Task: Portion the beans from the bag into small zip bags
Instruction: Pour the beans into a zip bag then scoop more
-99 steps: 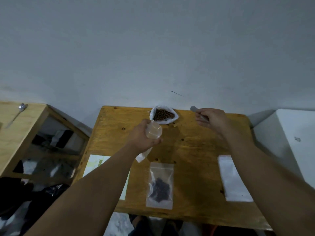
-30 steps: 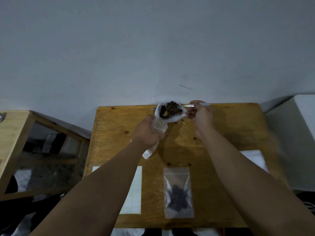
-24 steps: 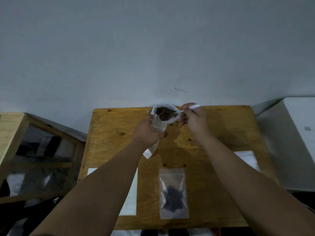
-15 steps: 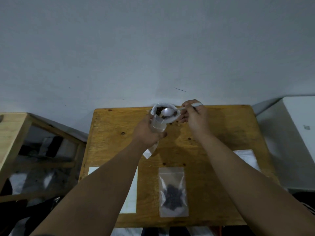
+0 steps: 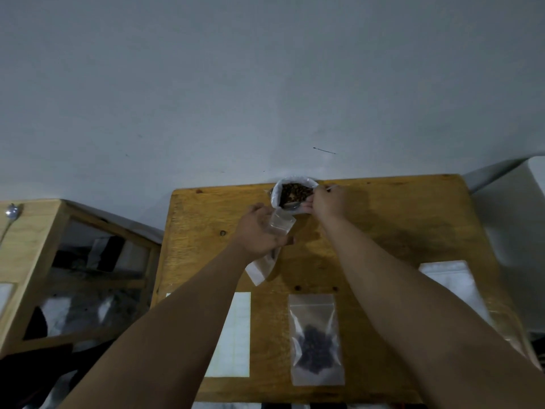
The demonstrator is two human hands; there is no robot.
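A white bag of brown beans stands open at the far edge of the wooden table. My left hand grips a small clear zip bag just in front of the bean bag, mouth turned up. My right hand holds a spoon whose bowl dips into the bean bag at its near rim; the handle tip shows past my fingers. A filled zip bag with dark beans lies flat near the table's front edge.
A white sheet of labels lies at the front left of the table, partly under my left forearm. Empty zip bags lie at the right. A wooden shelf with a spoon on top stands left; a white box stands right.
My right hand has lowered the spoon from above the bean bag down into the beans. My left hand has kept the small zip bag beside the bean bag.
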